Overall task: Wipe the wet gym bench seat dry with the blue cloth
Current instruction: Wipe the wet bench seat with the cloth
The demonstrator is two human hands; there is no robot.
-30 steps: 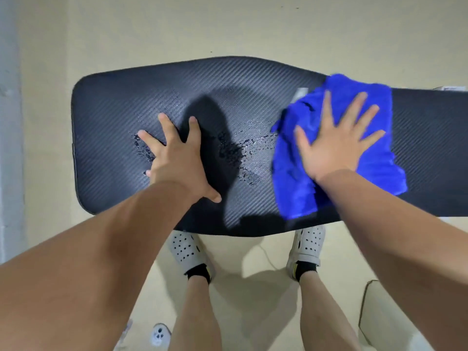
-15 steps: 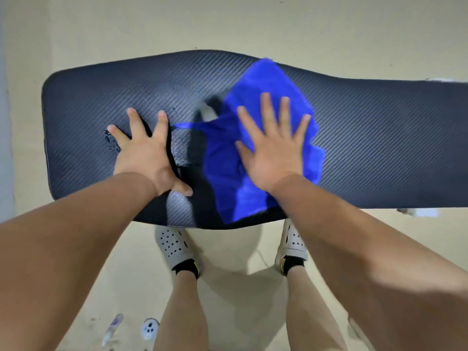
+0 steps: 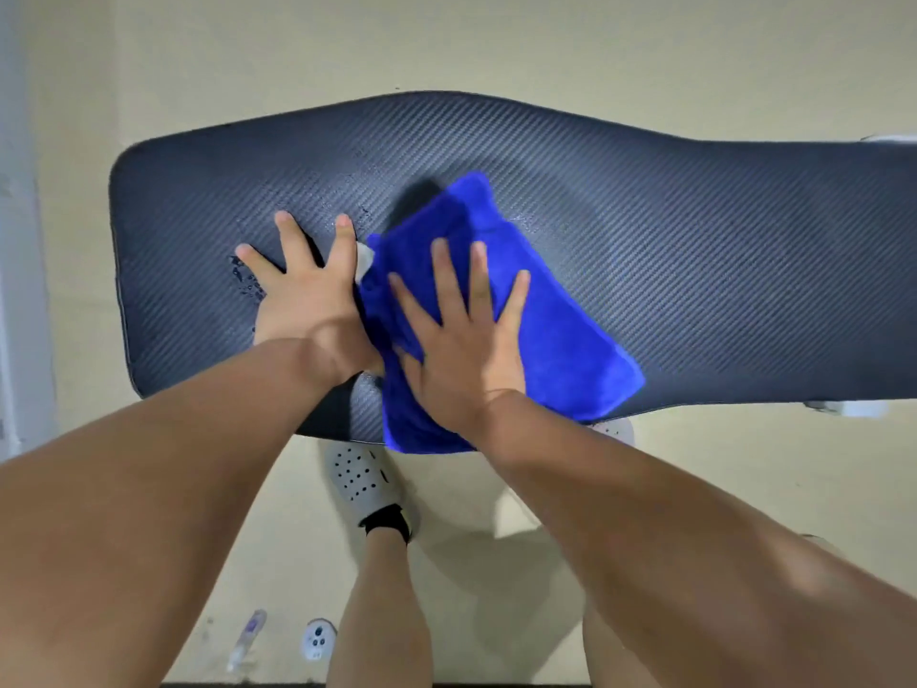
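Note:
A long black gym bench seat with a woven texture runs across the view. The blue cloth lies bunched on its near middle, hanging a little over the front edge. My right hand presses flat on the cloth with fingers spread. My left hand rests flat on the bare seat just left of the cloth, touching its edge. Water droplets sit on the seat by my left little finger, and faint wet specks show beyond my left fingertips.
The bench stands on a pale beige floor. My legs and a grey perforated shoe are below the front edge. A small bottle and a small white object lie on the floor at lower left.
My right hand has slid the blue cloth leftward along the seat until it meets my left hand. The dark wet patch in the middle is now covered or wiped. My left hand stays planted.

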